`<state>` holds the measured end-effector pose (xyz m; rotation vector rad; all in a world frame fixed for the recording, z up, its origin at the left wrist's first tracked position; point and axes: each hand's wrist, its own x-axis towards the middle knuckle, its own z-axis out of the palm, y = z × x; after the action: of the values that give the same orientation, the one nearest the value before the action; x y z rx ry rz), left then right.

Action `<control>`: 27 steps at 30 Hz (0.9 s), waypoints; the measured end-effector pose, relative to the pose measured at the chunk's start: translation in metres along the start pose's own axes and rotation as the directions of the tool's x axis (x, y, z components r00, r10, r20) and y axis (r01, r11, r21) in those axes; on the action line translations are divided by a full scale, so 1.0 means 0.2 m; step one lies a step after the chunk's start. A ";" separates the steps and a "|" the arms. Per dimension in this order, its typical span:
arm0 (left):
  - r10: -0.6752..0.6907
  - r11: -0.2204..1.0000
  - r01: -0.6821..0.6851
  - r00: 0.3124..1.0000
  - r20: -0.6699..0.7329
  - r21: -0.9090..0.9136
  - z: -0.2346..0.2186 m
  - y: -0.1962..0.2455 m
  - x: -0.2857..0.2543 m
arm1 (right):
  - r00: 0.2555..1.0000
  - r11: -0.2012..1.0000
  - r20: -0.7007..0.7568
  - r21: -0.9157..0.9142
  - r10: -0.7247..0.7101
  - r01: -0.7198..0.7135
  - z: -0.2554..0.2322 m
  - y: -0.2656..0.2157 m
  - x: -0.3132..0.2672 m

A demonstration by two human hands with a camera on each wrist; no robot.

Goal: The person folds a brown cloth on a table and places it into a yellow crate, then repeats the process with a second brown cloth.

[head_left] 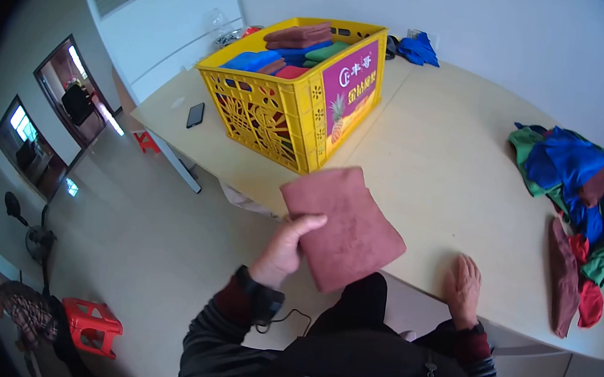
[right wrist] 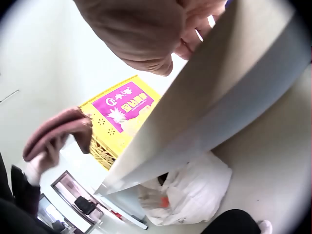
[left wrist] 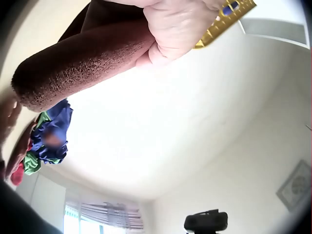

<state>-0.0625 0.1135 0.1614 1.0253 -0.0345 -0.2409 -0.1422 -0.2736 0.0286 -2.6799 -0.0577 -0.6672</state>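
Observation:
My left hand [head_left: 286,245] grips a folded brown-red cloth [head_left: 346,223] by its near left edge and holds it up over the table's front edge. The left wrist view shows the cloth [left wrist: 78,68] from below, with the left hand [left wrist: 178,29] curled round it. In the right wrist view the same cloth [right wrist: 58,129] hangs at the left. My right hand [head_left: 464,285] lies flat on the beige table [head_left: 439,159] near its front edge, holding nothing; the right hand [right wrist: 141,29] fills the top of its wrist view. A yellow plastic crate [head_left: 293,105] with folded cloths inside stands at the table's far left.
A heap of blue, green, red and brown cloths [head_left: 578,212] lies at the table's right end. A dark phone [head_left: 196,114] lies left of the crate. A blue cloth [head_left: 418,49] sits behind the crate. A white bag [right wrist: 187,192] is under the table; a red stool [head_left: 91,325] stands on the floor.

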 end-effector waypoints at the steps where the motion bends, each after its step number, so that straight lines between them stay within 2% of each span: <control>1: 0.079 0.997 -0.079 0.997 -0.003 0.012 0.01 0.16 0.02 | 1.000 1.000 -0.005 0.000 -0.016 0.016 0.00 0.01 -0.01; 4: 0.267 0.964 -0.267 0.962 -0.053 0.012 0.06 0.66 0.14 | 1.000 0.997 0.007 -0.068 0.024 -0.023 0.00 0.01 -0.02; 8: 0.471 0.881 -0.473 0.880 0.056 0.018 0.14 1.19 0.53 | 0.998 0.993 -0.029 -0.103 0.056 -0.059 0.01 -0.03 0.02; 10: 0.457 0.882 -0.467 0.879 0.134 0.054 0.16 1.33 0.74 | 0.997 0.993 -0.023 -0.089 0.078 -0.080 0.01 -0.03 0.01; 13: 0.420 0.900 -0.426 0.904 0.083 0.095 0.11 1.38 1.16 | 0.993 0.991 -0.040 -0.069 0.114 -0.116 0.02 -0.03 0.01; 15: 0.284 0.958 -0.284 0.959 0.013 0.024 0.07 1.34 1.34 | 0.991 0.989 -0.045 -0.073 0.125 -0.128 0.02 -0.03 0.00; 16: 0.290 0.957 -0.290 0.957 0.021 0.026 0.02 1.33 1.47 | 0.990 0.988 -0.047 -0.076 0.132 -0.135 0.02 -0.03 0.01; 17: 0.230 0.971 -0.231 0.973 -0.016 -0.062 -0.07 1.32 1.62 | 0.990 0.988 -0.054 -0.076 0.133 -0.137 0.02 -0.03 0.02; 18: 0.162 0.974 -0.168 0.986 -0.048 -0.152 -0.09 1.30 1.68 | 0.989 0.987 -0.054 -0.075 0.139 -0.143 0.02 -0.04 0.03; 19: 0.156 0.975 -0.162 0.987 -0.047 -0.152 -0.14 1.28 1.73 | 0.988 0.986 -0.048 -0.074 0.149 -0.153 0.02 -0.04 0.02; 23: 0.121 0.992 -0.124 0.988 -0.100 -0.024 -0.23 1.21 1.78 | 0.987 0.984 -0.058 -0.080 0.153 -0.157 0.03 -0.03 0.01; 27: 0.132 0.990 -0.128 0.988 -0.081 0.056 -0.28 1.26 1.81 | 0.987 0.985 -0.058 -0.081 0.148 -0.152 0.03 -0.03 0.01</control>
<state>0.3444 0.2067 0.3160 1.0782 -0.0310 -0.0782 -0.1385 -0.2654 0.0275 -2.7124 0.1890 -0.7058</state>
